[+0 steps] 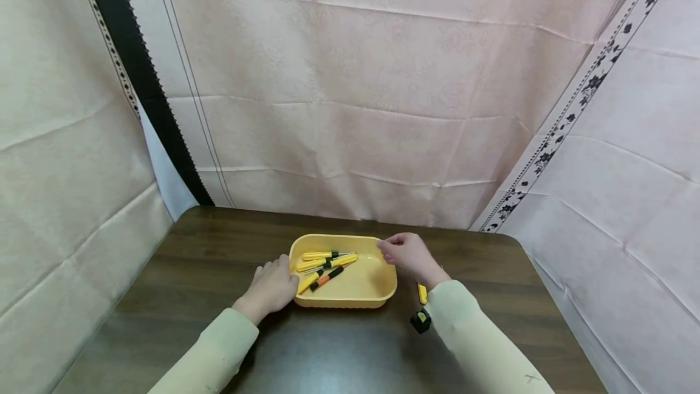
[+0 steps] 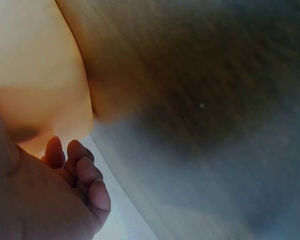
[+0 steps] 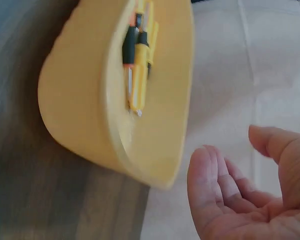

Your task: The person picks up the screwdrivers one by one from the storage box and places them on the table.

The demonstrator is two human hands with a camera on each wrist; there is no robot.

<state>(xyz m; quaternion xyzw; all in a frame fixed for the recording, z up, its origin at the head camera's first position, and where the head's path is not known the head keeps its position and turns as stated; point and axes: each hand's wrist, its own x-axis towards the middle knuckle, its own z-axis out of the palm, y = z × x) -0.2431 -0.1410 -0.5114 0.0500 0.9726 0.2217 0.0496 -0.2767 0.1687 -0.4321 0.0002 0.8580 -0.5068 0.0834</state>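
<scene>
A pale yellow plastic tray (image 1: 377, 287) sits on the table, holding several yellow-and-black screwdrivers (image 1: 341, 261) and an orange-and-black one (image 1: 327, 278) in its left half. Beside the tray's left wall is my left hand (image 1: 271, 286), fingers loosely curled in the left wrist view; its thumb is hidden there. I cannot tell how firmly it touches the rim. Over the tray's right rim hovers my right hand (image 1: 410, 255). The right wrist view shows its thumb and fingers (image 3: 202, 175) apart, with nothing between them.
Right of the tray, near my right sleeve, lie a small black tape measure (image 1: 420, 320) and a yellow tool (image 1: 422, 294) partly hidden by the forearm. The dark wooden table (image 1: 328, 351) has rounded far corners. Pale curtains (image 1: 355, 90) hang behind it and at both sides.
</scene>
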